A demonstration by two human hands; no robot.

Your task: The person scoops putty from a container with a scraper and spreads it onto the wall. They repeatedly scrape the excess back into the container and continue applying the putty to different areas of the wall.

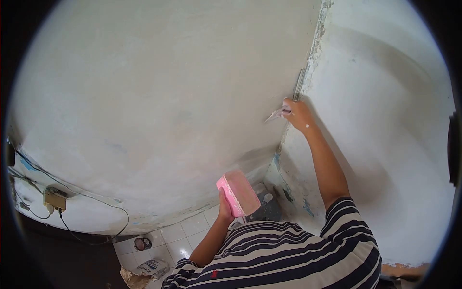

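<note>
Putty knife work at a wall corner, with a pink tub held below.
In the head view, a thin, smeared tool (276,114), apparently a putty knife, is grasped in the right hand (300,113) beside the rough corner seam (316,45); blade contact cannot be confirmed. The rectangular, plastic-looking pink tub (229,196) is gripped by its side in the left hand (224,209), tilted, its rim streaked white. A stroke along the seam seems in hand; a steady blade angle and a level tub would be called for. The beige-grey wall (144,96) is matte and patchy, the adjoining white wall (385,212) smoother, and the floor tiles (173,233) glossy and square.
</note>
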